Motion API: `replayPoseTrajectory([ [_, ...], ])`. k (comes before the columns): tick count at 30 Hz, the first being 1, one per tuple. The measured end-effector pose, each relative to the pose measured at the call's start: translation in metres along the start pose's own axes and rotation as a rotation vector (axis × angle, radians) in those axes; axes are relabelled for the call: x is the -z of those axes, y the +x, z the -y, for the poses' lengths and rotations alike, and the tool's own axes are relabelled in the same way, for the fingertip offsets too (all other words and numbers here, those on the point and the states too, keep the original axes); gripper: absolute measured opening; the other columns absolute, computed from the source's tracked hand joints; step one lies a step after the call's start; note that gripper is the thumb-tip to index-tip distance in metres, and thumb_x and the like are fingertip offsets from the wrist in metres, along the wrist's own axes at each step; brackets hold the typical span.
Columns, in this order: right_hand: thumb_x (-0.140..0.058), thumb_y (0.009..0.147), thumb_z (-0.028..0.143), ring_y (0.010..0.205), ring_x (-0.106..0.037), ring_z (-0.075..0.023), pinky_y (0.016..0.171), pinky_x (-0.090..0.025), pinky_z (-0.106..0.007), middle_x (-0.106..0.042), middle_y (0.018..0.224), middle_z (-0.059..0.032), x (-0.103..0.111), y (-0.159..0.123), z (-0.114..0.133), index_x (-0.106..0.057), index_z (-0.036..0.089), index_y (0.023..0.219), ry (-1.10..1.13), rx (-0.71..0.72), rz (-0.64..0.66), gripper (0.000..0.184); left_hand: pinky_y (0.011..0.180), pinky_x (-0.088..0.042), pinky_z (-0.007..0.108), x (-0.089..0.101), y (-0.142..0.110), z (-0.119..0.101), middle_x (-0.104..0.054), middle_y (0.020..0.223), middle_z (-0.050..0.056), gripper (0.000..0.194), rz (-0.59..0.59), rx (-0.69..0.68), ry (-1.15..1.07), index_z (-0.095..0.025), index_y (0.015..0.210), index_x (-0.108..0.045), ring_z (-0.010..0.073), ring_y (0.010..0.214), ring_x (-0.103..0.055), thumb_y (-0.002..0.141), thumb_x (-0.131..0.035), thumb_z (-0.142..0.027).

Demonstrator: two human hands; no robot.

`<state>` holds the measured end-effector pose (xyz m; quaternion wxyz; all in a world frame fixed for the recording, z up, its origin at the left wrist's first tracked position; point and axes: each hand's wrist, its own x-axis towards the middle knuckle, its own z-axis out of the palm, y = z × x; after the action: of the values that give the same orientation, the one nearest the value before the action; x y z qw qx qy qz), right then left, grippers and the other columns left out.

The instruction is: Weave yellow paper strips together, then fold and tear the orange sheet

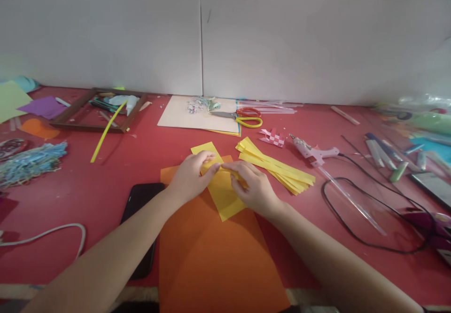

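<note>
- In the head view, the left hand (pixel 192 176) is closed, with its thumb and fingers pinching on a bit of yellow paper (pixel 221 168).
- In this same view, the right hand (pixel 256 187) pinches the same bit from the other side, so the fingertips of both hands almost meet.
- This bit is above the sheet (pixel 225 198), which is also yellow and lies at a slant. I cannot tell if the bit is a fold of it or a separate piece, because the fingers cover much.
- The sheet rests over the top part of the orange paper (pixel 211 256), which lies on the red table (pixel 102 186).
- Just beside the right hand, yellow strips (pixel 276 165) are spread in a loose fan.
- Behind these strips there is a checked pink piece (pixel 274 137), and to its right the glue gun (pixel 313 153) with a clear stick (pixel 352 202) under it.
- Farther back, the scissors (pixel 246 116) lie open, partly upon the white card (pixel 176 115).
- The phone (pixel 144 198) is left of the orange paper, partly under the left forearm.
- At the back left, a single yellow strip (pixel 105 136) lies across the edge of the brown frame (pixel 88 127).
</note>
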<state>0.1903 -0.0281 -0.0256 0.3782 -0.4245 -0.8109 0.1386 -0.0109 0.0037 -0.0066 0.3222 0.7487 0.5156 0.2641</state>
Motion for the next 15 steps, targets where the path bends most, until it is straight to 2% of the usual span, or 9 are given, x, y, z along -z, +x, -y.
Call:
replayPoseTrajectory([
  [2, -0.044, 0.08, -0.001, 0.101, -0.069, -0.0224, 0.087, -0.058, -0.04, -0.073, 0.108, -0.0071, 0.0, 0.001, -0.001, -0.06, 0.025, 0.121, 0.005, 0.118, -0.095, 0.051, 0.097, -0.047, 0.041, -0.001, -0.001, -0.002, -0.066, 0.129, 0.012, 0.05, 0.038, -0.005, -0.078, -0.019, 0.121, -0.059, 0.0292, 0.119, -0.059, 0.093, -0.047, -0.059],
  [4, -0.044, 0.077, -0.004, 0.105, -0.067, -0.0232, 0.089, -0.058, -0.043, -0.072, 0.111, -0.0076, 0.001, 0.002, -0.002, -0.058, 0.024, 0.125, 0.009, 0.218, -0.16, 0.057, 0.095, -0.048, 0.039, -0.002, -0.002, -0.004, -0.067, 0.124, 0.012, 0.054, 0.09, 0.047, -0.265, -0.019, 0.123, -0.058, 0.0277, 0.115, -0.062, 0.094, -0.044, -0.063],
  [7, -0.046, 0.075, -0.006, 0.11, -0.065, -0.0246, 0.091, -0.058, -0.046, -0.072, 0.112, -0.0079, 0.003, 0.003, 0.0, -0.056, 0.024, 0.129, -0.008, 0.289, -0.193, 0.063, 0.087, -0.05, 0.036, -0.001, -0.003, -0.006, -0.069, 0.115, 0.012, 0.054, 0.203, 0.184, -0.649, -0.019, 0.12, -0.057, 0.0243, 0.105, -0.065, 0.093, -0.045, -0.064],
  [10, -0.047, 0.074, -0.006, 0.111, -0.065, -0.0258, 0.09, -0.059, -0.047, -0.073, 0.11, -0.0083, 0.006, 0.003, 0.002, -0.054, 0.023, 0.132, -0.023, 0.328, -0.214, 0.066, 0.083, -0.051, 0.034, 0.003, -0.002, -0.007, -0.067, 0.113, 0.011, 0.05, 0.347, 0.337, -0.983, -0.02, 0.12, -0.055, 0.0192, 0.093, -0.065, 0.09, -0.055, -0.061],
  [12, -0.047, 0.073, -0.006, 0.111, -0.065, -0.0264, 0.089, -0.059, -0.048, -0.073, 0.109, -0.0091, 0.007, 0.003, 0.004, -0.053, 0.023, 0.133, -0.031, 0.353, -0.224, 0.067, 0.082, -0.05, 0.031, 0.006, -0.001, -0.009, -0.065, 0.108, 0.008, 0.051, 0.424, 0.394, -1.069, -0.02, 0.12, -0.056, 0.0158, 0.088, -0.063, 0.087, -0.063, -0.058],
  [15, -0.046, 0.07, -0.005, 0.11, -0.065, -0.027, 0.087, -0.06, -0.048, -0.072, 0.112, -0.0108, 0.009, 0.003, 0.005, -0.052, 0.021, 0.135, -0.039, 0.39, -0.221, 0.07, 0.077, -0.047, 0.027, 0.01, -0.001, -0.011, -0.061, 0.099, 0.005, 0.047, 0.535, 0.355, -1.031, -0.019, 0.114, -0.06, 0.0132, 0.085, -0.058, 0.085, -0.068, -0.055],
])
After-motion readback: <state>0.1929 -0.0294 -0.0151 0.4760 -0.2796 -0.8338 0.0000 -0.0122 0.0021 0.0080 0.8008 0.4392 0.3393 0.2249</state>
